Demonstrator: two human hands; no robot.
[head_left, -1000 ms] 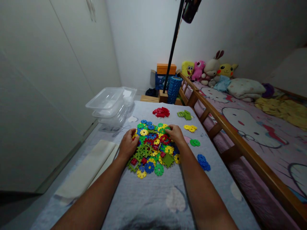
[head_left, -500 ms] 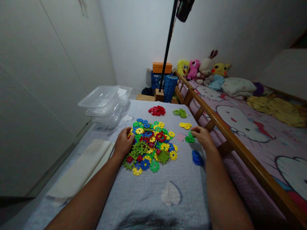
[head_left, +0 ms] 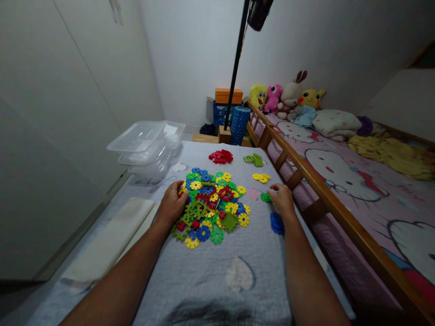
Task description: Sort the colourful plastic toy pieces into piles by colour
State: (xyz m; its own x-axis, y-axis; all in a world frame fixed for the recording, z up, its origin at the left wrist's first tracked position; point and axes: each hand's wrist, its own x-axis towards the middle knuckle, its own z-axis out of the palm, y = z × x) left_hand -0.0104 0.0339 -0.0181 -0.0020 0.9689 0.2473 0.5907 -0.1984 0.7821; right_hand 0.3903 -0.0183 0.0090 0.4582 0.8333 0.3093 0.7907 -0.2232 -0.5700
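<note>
Discs of toothed coloured plastic, red, blue, yellow and green, lie in a mixed heap (head_left: 214,203) on the grey quilted cloth of the bench (head_left: 217,276) straight in front of you. Your left hand (head_left: 171,206) rests on the heap's left edge with its fingers curled over the pieces; whether they grip one, you cannot tell from here.

Your right hand (head_left: 282,199) lies well apart from the heap, on the right. A small cluster of green discs (head_left: 266,197) sits just left of its fingertips, touching or nearly so. The fingers are bent and close together, and it is not clear whether they pinch a disc. This hand is much the nearer to the cluster; the left is across the whole heap.

The green discs lie flat and round, so they have no long axis and point nowhere.

A blue stack of discs (head_left: 276,224) lies just under your right wrist. Yellow (head_left: 261,177), red (head_left: 220,156) and green (head_left: 254,159) groups lie farther off, and clear plastic tubs (head_left: 146,145) stand far left.
</note>
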